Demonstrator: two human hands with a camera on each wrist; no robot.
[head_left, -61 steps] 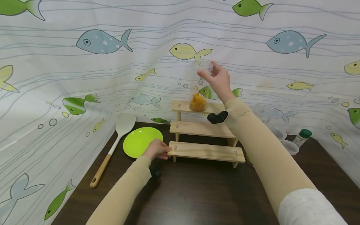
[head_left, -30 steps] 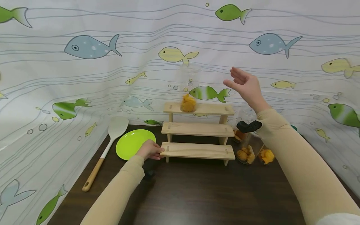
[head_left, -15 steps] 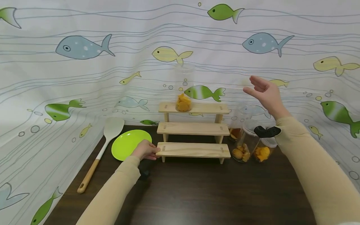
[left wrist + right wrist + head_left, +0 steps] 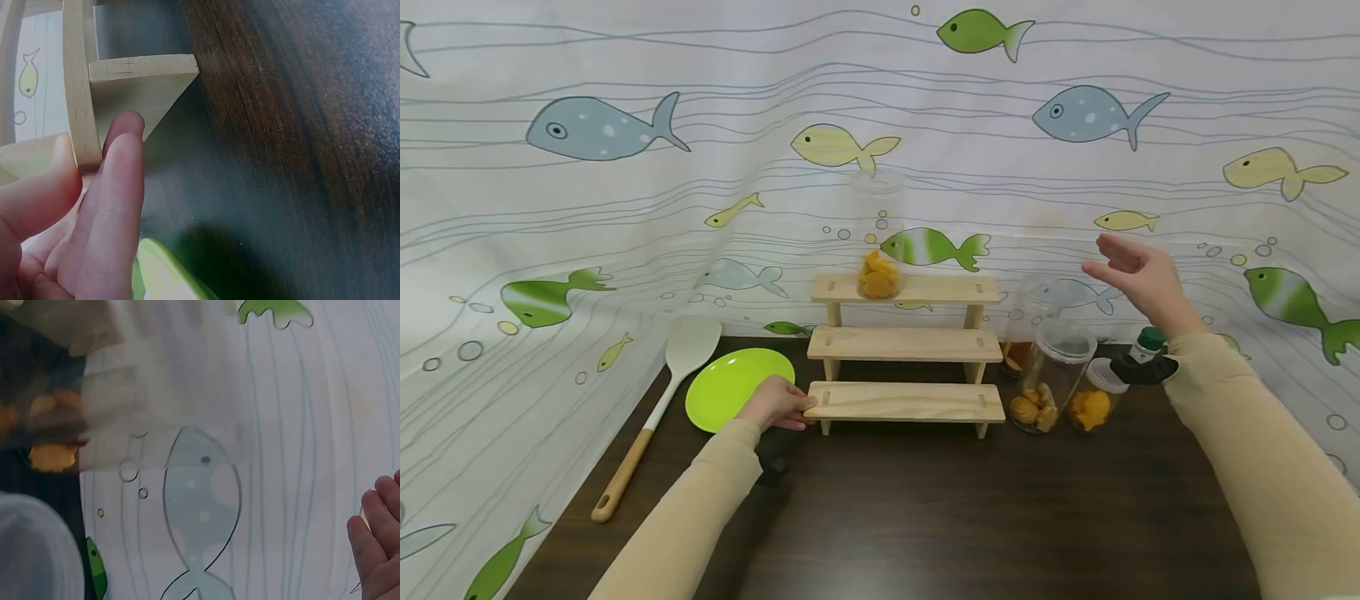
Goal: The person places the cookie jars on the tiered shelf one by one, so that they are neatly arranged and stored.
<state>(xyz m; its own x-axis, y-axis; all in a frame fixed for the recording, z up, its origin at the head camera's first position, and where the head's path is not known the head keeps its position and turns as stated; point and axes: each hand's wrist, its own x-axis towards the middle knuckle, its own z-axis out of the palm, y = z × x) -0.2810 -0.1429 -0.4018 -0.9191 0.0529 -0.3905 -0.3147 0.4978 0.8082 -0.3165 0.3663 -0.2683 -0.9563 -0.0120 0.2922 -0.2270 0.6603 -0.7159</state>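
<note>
My left hand point(image 4: 777, 404) pinches the left end of the lowest step of a three-step wooden display shelf point(image 4: 904, 402). In the left wrist view the thumb lies on one side of the board and the fingers point(image 4: 119, 187) on the other. On the left part of the top step stands a tall clear jar point(image 4: 878, 233) with orange snacks at its bottom. Nothing is in my right hand point(image 4: 1142, 279), which hovers with parted thumb and fingers above the jars at right. The nearest is a tall lidded jar point(image 4: 1054, 375) of brown snacks; the right wrist view shows jars blurred.
Behind the tall jar stands another clear jar point(image 4: 1033, 321); a shorter jar point(image 4: 1093, 400) with orange snacks is beside it. A green-capped bottle point(image 4: 1148, 343) is partly hidden by the wrist camera. Left lie a lime plate point(image 4: 730, 387) and a white turner point(image 4: 658, 408). Fish-print cloth surrounds the table.
My right hand has let go of the jar on the top step and moved right and down, towards the other jars. My left hand keeps its grip on the shelf. The head view has shifted right.
</note>
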